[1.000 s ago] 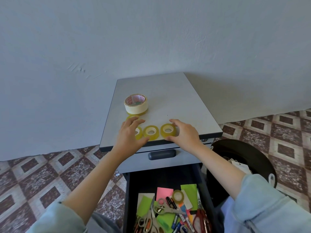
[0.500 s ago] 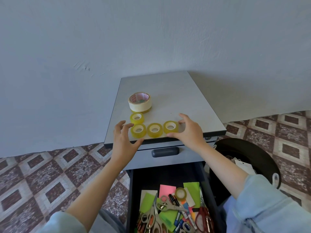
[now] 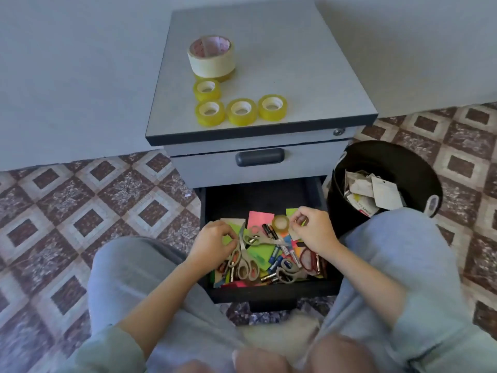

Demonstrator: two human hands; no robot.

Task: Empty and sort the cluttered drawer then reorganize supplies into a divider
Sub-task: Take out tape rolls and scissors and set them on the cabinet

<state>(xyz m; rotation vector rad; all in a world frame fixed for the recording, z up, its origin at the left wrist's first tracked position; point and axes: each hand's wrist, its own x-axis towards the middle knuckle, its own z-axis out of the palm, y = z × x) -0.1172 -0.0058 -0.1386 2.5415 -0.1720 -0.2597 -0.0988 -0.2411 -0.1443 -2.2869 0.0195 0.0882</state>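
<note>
**Both hands down in the open drawer**

The drawer [image 3: 269,293] is pulled out from the cabinet between the person's knees. Its front half is heaped with clutter, and its back part is dark and bare.

The left hand [image 3: 212,243] sits low at the drawer's left side. Its fingers are curled onto a green note [image 3: 259,255] and touch the grey scissors [image 3: 246,254]. Whether it grips anything I cannot tell.

The right hand [image 3: 313,230] is at the right side, just beside a small tape roll [image 3: 280,222] that lies on the pile. Its fingertips [image 3: 298,220] are drawn in close together. What they pinch, if anything, cannot be made out.

Between the hands lie the scissors, a pink note [image 3: 259,218], pens [image 3: 277,258] and more paper. Red scissors [image 3: 309,259] lie under the right wrist.

The drawer walls close in just outside each hand, and the knees flank them.

Above, the cabinet top [image 3: 309,76] holds a wide tape roll [image 3: 210,56] near its left rear. Four yellow rolls [image 3: 241,111] lie in an L toward the front edge. The right half of the top is bare.

A black bin [image 3: 403,165] with paper scraps stands against the cabinet's right side, touching the right knee.
</note>
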